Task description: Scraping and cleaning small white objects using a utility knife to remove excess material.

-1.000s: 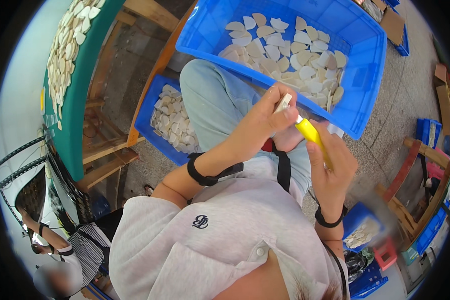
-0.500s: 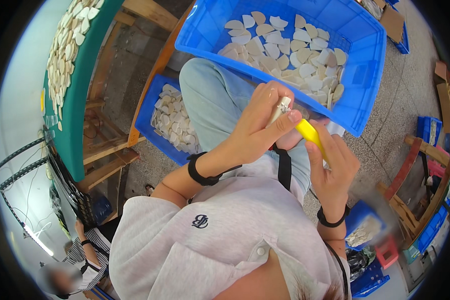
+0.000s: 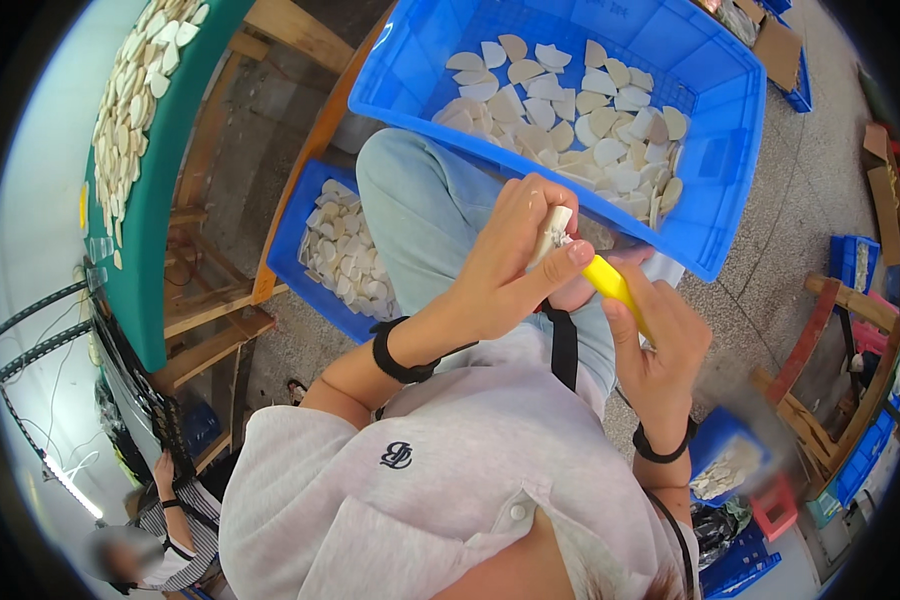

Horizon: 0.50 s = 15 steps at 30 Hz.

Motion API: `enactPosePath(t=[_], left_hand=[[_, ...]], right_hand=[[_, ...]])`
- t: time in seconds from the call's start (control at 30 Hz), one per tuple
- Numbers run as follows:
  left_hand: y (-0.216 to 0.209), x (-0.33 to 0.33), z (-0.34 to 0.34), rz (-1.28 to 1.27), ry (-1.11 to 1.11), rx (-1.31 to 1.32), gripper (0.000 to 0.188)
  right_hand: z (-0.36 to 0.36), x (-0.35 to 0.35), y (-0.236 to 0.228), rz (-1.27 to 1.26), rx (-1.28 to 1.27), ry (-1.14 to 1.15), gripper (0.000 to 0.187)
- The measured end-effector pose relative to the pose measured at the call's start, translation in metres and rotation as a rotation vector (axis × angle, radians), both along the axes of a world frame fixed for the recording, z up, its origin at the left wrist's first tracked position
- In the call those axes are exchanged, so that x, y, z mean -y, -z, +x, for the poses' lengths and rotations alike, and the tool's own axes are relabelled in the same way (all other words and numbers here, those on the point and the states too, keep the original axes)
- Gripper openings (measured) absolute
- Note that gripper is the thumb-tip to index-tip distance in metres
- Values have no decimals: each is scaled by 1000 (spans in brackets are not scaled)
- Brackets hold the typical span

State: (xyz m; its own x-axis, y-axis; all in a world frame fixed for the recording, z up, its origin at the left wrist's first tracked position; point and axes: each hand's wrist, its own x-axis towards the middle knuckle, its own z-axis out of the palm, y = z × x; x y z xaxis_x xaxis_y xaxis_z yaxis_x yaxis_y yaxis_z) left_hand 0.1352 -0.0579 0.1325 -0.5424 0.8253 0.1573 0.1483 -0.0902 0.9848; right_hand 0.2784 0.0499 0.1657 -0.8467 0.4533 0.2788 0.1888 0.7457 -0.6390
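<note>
My left hand is closed round a small off-white piece, gripping it between thumb and fingers. Small white crumbs or shavings show on its near edge. Wrapped in the fingers of my right hand is a yellow-handled tool. The handle's front end points at the piece and meets the left thumb; the working tip is too small to make out. Both hands are above my lap, just on the near side of a large blue crate with many off-white half-round pieces in it.
A smaller blue bin of similar pieces stands left of my knee. A green-topped table at the far left carries more pieces. Another person sits at the lower left. Wooden frames and blue bins stand to the right.
Both hands have shifted slightly left with the piece and the tool still in them. More of the off-white piece's face shows between the left fingers.
</note>
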Motion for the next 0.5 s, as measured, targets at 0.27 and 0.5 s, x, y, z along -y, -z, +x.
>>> enactPosePath(t=[0.27, 0.5], left_hand=[[3, 1, -1, -2, -50, -128, 22], [5, 1, 2, -105, -3, 93, 20]], right_hand=[[1, 1, 0, 100, 42, -6, 31], [-6, 3, 12, 107, 10, 133, 29]])
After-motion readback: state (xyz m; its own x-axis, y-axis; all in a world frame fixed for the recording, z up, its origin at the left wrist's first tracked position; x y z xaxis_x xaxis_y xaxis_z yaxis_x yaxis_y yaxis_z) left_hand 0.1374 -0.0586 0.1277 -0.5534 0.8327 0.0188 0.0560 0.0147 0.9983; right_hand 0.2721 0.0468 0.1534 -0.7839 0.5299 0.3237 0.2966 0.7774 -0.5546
